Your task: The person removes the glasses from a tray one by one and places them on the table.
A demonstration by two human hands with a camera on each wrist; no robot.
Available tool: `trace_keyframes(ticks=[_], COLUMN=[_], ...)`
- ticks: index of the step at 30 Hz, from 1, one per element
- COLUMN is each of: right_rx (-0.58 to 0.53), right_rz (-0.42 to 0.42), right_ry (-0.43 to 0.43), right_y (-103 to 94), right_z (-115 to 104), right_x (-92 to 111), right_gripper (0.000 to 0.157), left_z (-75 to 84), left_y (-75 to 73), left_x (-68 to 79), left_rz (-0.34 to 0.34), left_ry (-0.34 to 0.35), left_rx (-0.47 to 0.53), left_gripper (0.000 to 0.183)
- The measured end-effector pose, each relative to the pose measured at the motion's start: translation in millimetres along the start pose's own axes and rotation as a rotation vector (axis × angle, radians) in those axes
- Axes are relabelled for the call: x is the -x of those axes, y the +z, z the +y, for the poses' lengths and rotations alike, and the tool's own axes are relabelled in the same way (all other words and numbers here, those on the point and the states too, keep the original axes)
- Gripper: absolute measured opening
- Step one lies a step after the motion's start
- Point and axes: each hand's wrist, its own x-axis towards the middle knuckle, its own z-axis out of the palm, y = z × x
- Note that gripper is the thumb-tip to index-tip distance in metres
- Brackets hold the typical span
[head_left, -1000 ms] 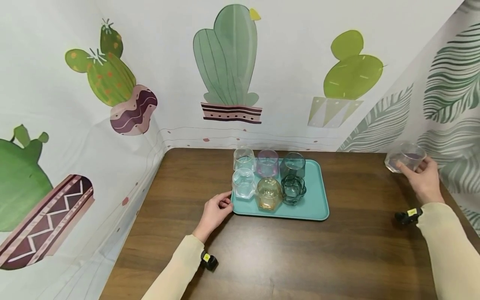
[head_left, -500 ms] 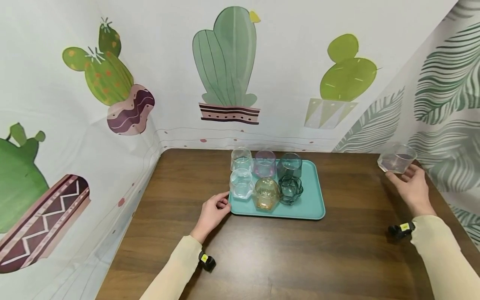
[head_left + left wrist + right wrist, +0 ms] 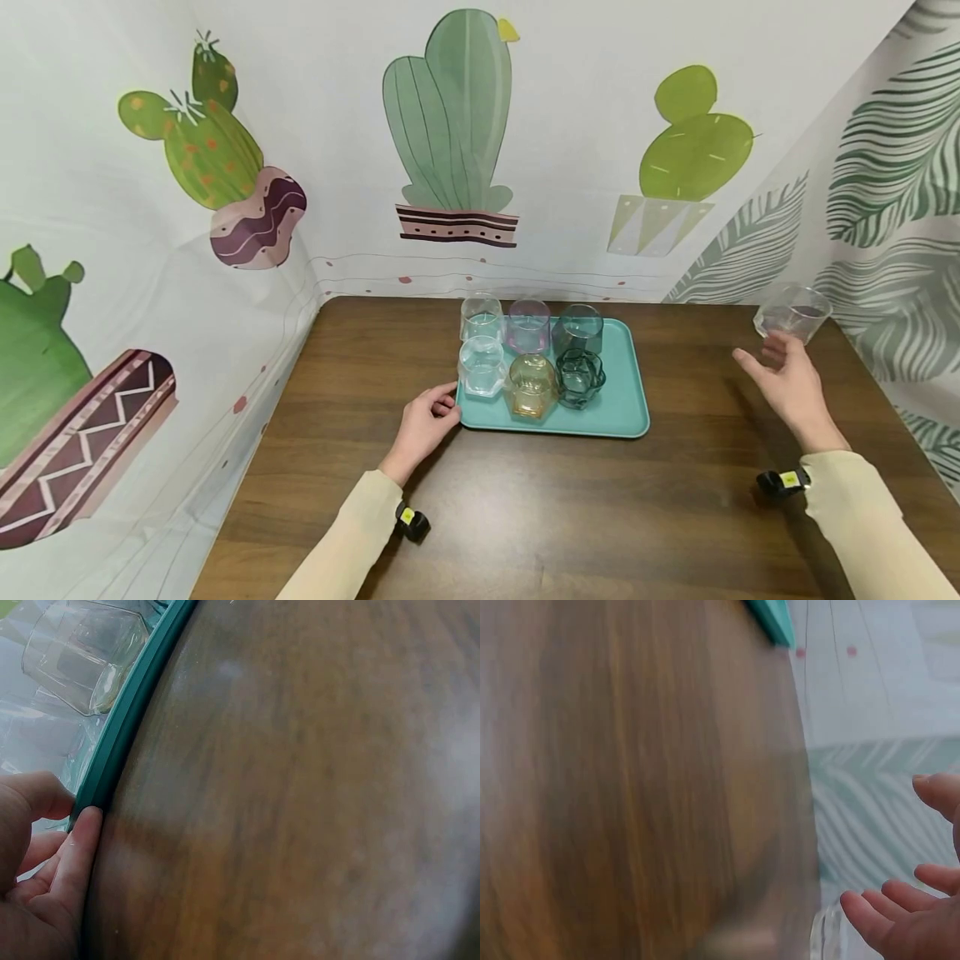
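Note:
At its front left corner, my left hand (image 3: 423, 425) pinches the rim of a turquoise tray (image 3: 633, 383); in the left wrist view its fingertips (image 3: 88, 817) lie against that rim. The tray bears a clear glass (image 3: 481, 317), a purple-tinted glass (image 3: 528, 327) and a grey glass (image 3: 577, 332) behind, with a clear faceted glass (image 3: 482, 367), an amber glass (image 3: 532, 387) and a dark petal-shaped glass (image 3: 580, 379) in front. My right hand (image 3: 791, 387) holds nothing, thumb spread from the fingers, just in front of a clear tumbler (image 3: 795, 310) at the table's back right corner.
The brown wooden table (image 3: 600, 517) meets a wall hanging (image 3: 570, 167) printed with cacti and leaves along its back and left. The tray's glasses stand close together, and a strip of turquoise shows to their right.
My right hand has set the clear tumbler down at the back right, let go and drawn back leftward and nearer me. The left hand keeps its hold on the tray.

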Motion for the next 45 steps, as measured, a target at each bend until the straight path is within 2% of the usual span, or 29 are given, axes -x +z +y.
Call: trace_keyframes(ticks=[14, 23, 32, 45], right_rx=[-0.086, -0.115, -0.139, -0.126], right_rz=[-0.052, -0.087, -0.169, -0.282], right_ry=[-0.173, -0.239, -0.337, -0.381], right_y=[35.3, 57.3, 82.7, 107.4], right_z=[-38, -61, -75, -87], right_x=[21, 34, 44, 49], right_gripper=[0.074, 0.069, 0.067, 0.075], left_z=[0.3, -0.7, -2.1, -0.7], left_y=[-0.2, 0.6, 0.8, 0.5], left_x=[0.3, 0.2, -0.3, 0.8], left_rz=[-0.003, 0.007, 0.002, 0.007], left_ry=[-0.008, 0.003, -0.001, 0.004], left_rx=[0.01, 0.004, 0.008, 0.0], left_gripper=[0.044, 0.043, 0.043, 0.043])
